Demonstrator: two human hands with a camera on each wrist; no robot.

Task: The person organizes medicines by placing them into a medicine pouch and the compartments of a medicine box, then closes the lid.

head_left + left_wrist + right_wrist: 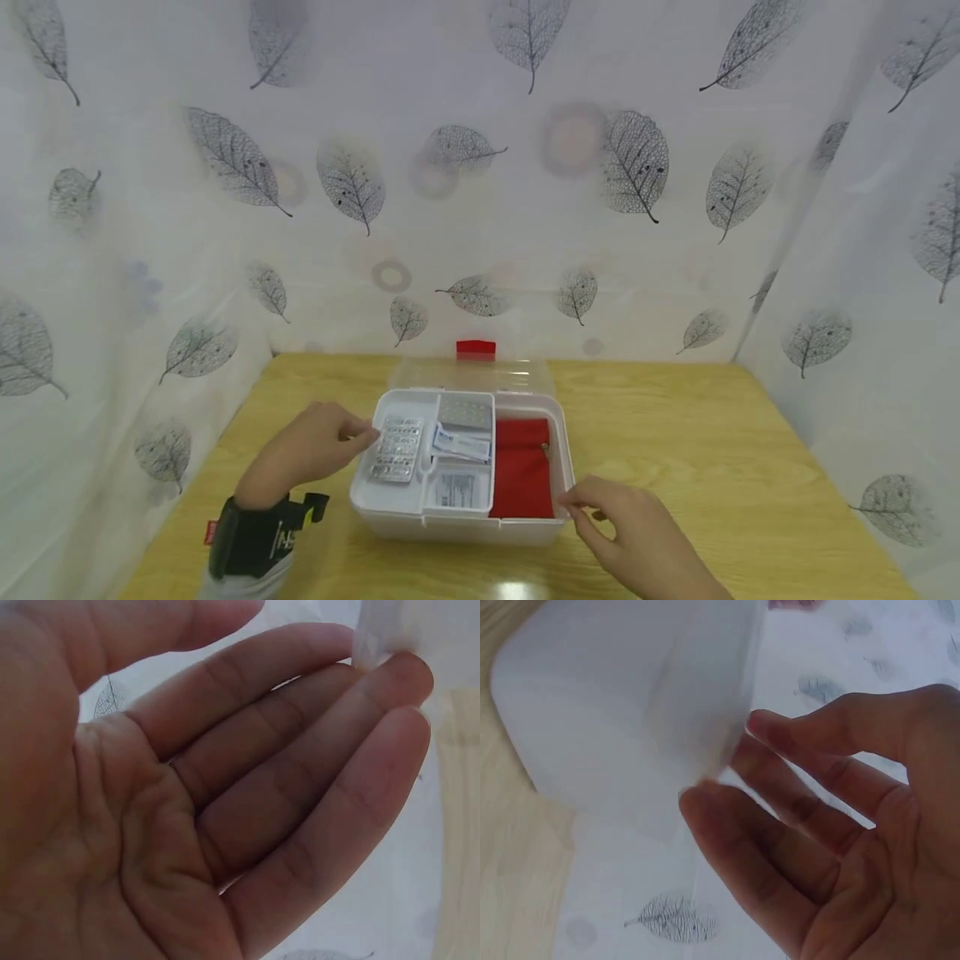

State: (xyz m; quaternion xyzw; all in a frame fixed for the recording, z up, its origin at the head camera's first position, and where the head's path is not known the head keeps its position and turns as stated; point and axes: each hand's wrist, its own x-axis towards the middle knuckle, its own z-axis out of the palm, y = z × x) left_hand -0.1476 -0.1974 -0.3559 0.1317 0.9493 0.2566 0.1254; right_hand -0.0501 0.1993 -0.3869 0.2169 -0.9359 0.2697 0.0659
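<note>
A white plastic box point(480, 532) sits on the table with its clear lid point(427, 375) tipped back. Its inset tray point(401, 497) carries a silver blister pack of pills point(397, 450), a grey blister pack point(465, 412), slim white-and-blue packets point(461, 443) and a clear printed packet point(456, 490). Beside the tray lies a red pouch point(521, 468). My left hand point(318, 446) touches the box's left side, fingers loosely extended in the left wrist view. My right hand point(630, 525) has its fingertips at the right wall near the front corner, thumb close to the rim.
The wooden table point(675, 433) extends to both sides of the box. Behind it and along the sides hangs a white sheet point(480, 233) printed with grey leaves. The lid's red latch point(476, 350) stands near the table's back edge. A black band point(258, 533) is on the left wrist.
</note>
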